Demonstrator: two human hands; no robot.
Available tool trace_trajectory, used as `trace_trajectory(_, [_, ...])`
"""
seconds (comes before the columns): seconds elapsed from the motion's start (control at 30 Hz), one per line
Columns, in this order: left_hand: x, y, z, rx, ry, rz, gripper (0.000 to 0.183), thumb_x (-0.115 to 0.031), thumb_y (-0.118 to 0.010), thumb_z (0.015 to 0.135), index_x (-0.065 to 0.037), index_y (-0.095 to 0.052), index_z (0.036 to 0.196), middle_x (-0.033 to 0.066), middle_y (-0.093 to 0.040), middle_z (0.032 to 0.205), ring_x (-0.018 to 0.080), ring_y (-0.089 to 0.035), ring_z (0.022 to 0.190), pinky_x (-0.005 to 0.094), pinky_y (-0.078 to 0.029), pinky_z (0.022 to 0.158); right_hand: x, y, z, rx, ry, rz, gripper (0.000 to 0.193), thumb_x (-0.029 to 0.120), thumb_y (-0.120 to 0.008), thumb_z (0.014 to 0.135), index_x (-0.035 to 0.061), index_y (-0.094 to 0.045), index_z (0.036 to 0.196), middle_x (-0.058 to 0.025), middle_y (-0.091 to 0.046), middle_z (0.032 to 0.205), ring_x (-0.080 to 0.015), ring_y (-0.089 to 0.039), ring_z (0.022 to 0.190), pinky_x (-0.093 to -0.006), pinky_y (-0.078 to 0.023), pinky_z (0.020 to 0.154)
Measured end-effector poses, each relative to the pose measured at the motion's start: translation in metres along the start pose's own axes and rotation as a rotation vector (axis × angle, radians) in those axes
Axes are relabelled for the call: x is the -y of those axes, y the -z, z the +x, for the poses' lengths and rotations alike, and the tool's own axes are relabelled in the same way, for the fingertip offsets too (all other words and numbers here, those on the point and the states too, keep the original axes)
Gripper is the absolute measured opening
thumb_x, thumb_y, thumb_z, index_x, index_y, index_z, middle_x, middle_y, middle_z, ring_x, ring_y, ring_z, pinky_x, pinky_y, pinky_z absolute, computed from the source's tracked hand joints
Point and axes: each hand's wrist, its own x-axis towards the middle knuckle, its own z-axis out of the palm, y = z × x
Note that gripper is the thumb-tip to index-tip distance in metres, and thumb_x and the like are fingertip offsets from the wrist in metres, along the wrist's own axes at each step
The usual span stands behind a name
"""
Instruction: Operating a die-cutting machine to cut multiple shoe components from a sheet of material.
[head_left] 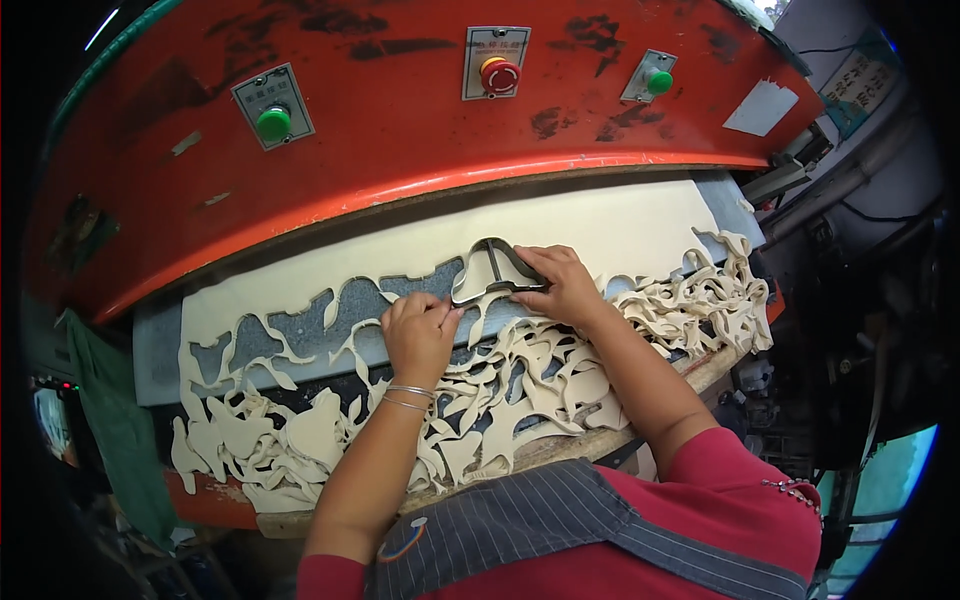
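A dark metal cutting die point(493, 262), curved in outline with a bar across its middle, lies at the cut front edge of a cream sheet point(610, 222). My left hand point(418, 338) pinches the die's near left corner with fingers closed. From the other side, my right hand point(562, 288) grips its right edge, fingers bent over the rim. The sheet's soft material cannot be told for certain. Its front edge shows a row of curved cut-outs, with thin strips left between them. Under the sheet is a grey-blue board point(158, 345).
Tangled cream offcuts point(540, 385) heap along the near edge, under my forearms. Beyond the sheet stands a red press point(390, 120), with a red stop button point(500, 76) between a left green button point(273, 124) and a right green button point(659, 82). Green cloth point(115, 430) hangs at left.
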Motion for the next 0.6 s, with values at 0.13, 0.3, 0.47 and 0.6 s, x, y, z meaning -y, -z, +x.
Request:
trace_trajectory(0.13, [-0.001, 0.001, 0.000, -0.045, -0.074, 0.035, 0.019, -0.025, -0.071, 0.075, -0.008, -0.071, 0.084, 0.0012, -0.059, 0.083, 0.0213, -0.053, 0.086, 0.0374, -0.038, 0.080, 0.005, 0.000, 0.003, -0.039, -0.007, 0.041, 0.065, 0.030, -0.076, 0.069, 0.0076, -0.054, 0.126, -0.0132, -0.061, 0.118, -0.0315, -0.054, 0.108, -0.0389, -0.037, 0.099])
trace_trajectory(0.3, [-0.001, 0.005, 0.002, 0.003, -0.074, 0.078, 0.028, -0.026, -0.070, 0.075, -0.006, -0.070, 0.093, 0.0044, -0.060, 0.090, 0.0240, -0.054, 0.089, 0.0387, -0.039, 0.083, 0.014, -0.001, 0.009, -0.052, 0.014, -0.094, 0.067, 0.032, -0.078, 0.068, 0.0054, -0.054, 0.125, -0.0146, -0.060, 0.117, -0.0306, -0.057, 0.107, -0.0395, -0.040, 0.098])
trace_trajectory(0.47, [0.003, 0.044, 0.016, 0.002, 0.096, -0.038, 0.032, -0.028, -0.069, 0.080, -0.004, -0.066, 0.101, 0.0078, -0.062, 0.091, 0.0274, -0.055, 0.089, 0.0402, -0.040, 0.083, 0.018, 0.046, 0.024, -0.381, -0.128, 0.129, 0.063, 0.028, -0.078, 0.072, 0.0029, -0.054, 0.124, -0.0151, -0.054, 0.127, -0.0292, -0.049, 0.117, -0.0372, -0.040, 0.098])
trace_trajectory(0.6, [-0.005, 0.121, 0.059, -0.456, -0.068, 0.003, 0.011, -0.016, -0.062, 0.085, -0.006, -0.062, 0.079, 0.0069, -0.060, 0.079, 0.0267, -0.053, 0.073, 0.0397, -0.039, 0.070, -0.005, 0.132, 0.082, -0.954, 0.053, -0.184, 0.049, 0.029, -0.056, 0.092, 0.0030, -0.046, 0.132, -0.0197, -0.039, 0.139, -0.0340, -0.036, 0.128, -0.0427, -0.027, 0.106])
